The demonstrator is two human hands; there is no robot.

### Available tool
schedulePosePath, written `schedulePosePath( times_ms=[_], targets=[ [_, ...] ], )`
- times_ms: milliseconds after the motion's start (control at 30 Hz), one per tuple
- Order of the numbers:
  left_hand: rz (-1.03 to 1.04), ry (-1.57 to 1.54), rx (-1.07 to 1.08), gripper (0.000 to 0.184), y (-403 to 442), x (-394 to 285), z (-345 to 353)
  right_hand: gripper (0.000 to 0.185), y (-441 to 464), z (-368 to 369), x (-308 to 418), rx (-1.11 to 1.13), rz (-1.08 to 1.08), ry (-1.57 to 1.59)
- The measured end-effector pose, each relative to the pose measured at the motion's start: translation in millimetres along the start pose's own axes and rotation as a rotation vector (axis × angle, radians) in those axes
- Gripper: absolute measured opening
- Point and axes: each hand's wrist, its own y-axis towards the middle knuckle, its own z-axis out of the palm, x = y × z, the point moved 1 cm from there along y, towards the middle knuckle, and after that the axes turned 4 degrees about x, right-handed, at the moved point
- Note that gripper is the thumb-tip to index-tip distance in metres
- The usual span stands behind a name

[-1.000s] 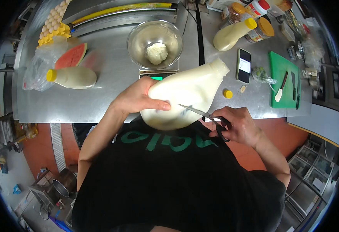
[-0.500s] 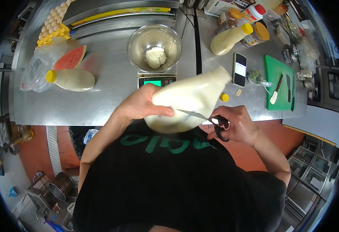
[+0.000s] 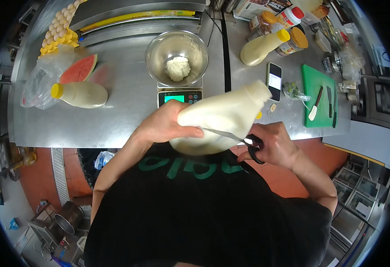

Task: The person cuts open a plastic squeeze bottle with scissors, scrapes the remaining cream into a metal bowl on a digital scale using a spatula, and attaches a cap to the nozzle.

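Close to my body, my left hand (image 3: 170, 122) is wrapped round a pale cream-coloured squeeze bottle (image 3: 221, 109) that has no cap and tilts with its neck up to the right. My right hand (image 3: 272, 144) grips the black handles of a pair of scissors (image 3: 232, 135). Their blades lie against the bottle's side, pointing toward my left thumb; how deep the tip goes I cannot tell. Just beyond the bottle, a steel bowl (image 3: 177, 44) with a white creamy lump (image 3: 178, 68) stands on a digital scale (image 3: 179, 98) with a lit green display.
At left lie another capped bottle (image 3: 86, 95), a watermelon slice (image 3: 78, 69) and a plastic bag (image 3: 46, 84). Toward the right are a third bottle (image 3: 261, 49), a phone (image 3: 274, 82) and a green cutting board (image 3: 321, 98) with a spatula and knives. Eggs (image 3: 61, 24) sit at the back left.
The bottle has shifted slightly up and to the right, its neck now partly covering the loose yellow cap. The scissors stay against its side, and both hands keep their grip.
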Motion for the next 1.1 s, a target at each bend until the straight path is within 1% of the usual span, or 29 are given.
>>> schedulePosePath(
  times_ms=[33,67,100,167,267,333,400,433,500,533,567,600,633,700,767,800,833,867,900,967,1000,1033,1100],
  targets=[
    [0.001,0.000,0.000,0.036,1,1,0,0.050,3,-1,1,-0.017,-0.033,-0.029],
    [0.008,0.072,0.019,0.036,2,2,1,0.053,5,-1,3,-0.034,-0.068,-0.059],
    [0.015,0.143,0.036,0.036,3,3,2,0.053,6,-2,3,-0.034,-0.069,-0.061],
    [0.025,0.138,0.008,0.036,3,2,1,0.059,6,-2,4,0.004,-0.020,-0.044],
    [0.042,0.131,-0.036,0.036,1,6,1,0.059,5,-1,4,-0.044,-0.057,-0.078],
    [0.062,0.128,-0.042,0.037,2,8,4,0.059,3,-2,1,-0.020,-0.039,-0.080],
    [0.040,0.113,-0.080,0.037,0,10,4,0.059,5,-6,2,-0.001,-0.025,-0.082],
    [0.040,0.114,-0.077,0.037,-1,11,3,0.056,8,-11,6,0.001,-0.004,-0.055],
    [-0.042,0.146,-0.011,0.055,-4,16,1,0.053,10,-11,7,0.002,0.018,-0.022],
    [-0.042,0.146,-0.010,0.055,-5,15,0,0.051,11,-10,5,-0.009,0.018,-0.089],
    [0.043,0.243,-0.052,0.067,-7,11,1,0.049,11,-9,4,-0.018,0.017,-0.156],
    [0.127,0.339,-0.095,0.079,-9,8,1,0.049,12,-8,4,-0.017,0.018,-0.155],
    [0.126,0.338,-0.096,0.079,-12,3,4,0.048,13,-8,5,-0.042,-0.021,-0.171],
    [0.407,0.404,-0.306,0.095,-21,-13,10,0.048,17,-3,3,-0.068,-0.060,-0.179],
    [0.440,0.311,-0.341,0.080,-18,-23,17,0.049,25,4,0,-0.077,-0.178,-0.356],
    [0.446,0.517,-0.344,0.072,-14,-24,17,0.050,30,5,4,-0.025,-0.202,-0.421],
    [0.450,0.724,-0.344,0.064,-11,-25,18,0.050,34,7,4,-0.025,-0.209,-0.418],
    [0.232,0.533,-0.381,0.049,-13,-24,25,0.050,37,8,4,-0.006,-0.213,-0.426],
    [0.232,0.536,-0.381,0.049,-12,-22,23,0.050,40,9,4,0.011,-0.213,-0.437],
    [0.454,0.588,-0.345,0.042,-10,-17,17,0.051,43,4,10,0.012,-0.181,-0.422],
    [0.450,0.552,-0.341,0.036,-11,-19,19,0.048,45,0,13,-0.002,-0.159,-0.436],
    [0.445,0.552,-0.334,0.036,-10,-21,21,0.046,46,-3,16,-0.016,-0.136,-0.450],
    [0.541,0.503,-0.299,0.041,-5,-27,25,0.047,50,-6,21,-0.010,-0.128,-0.475]
  ],
)
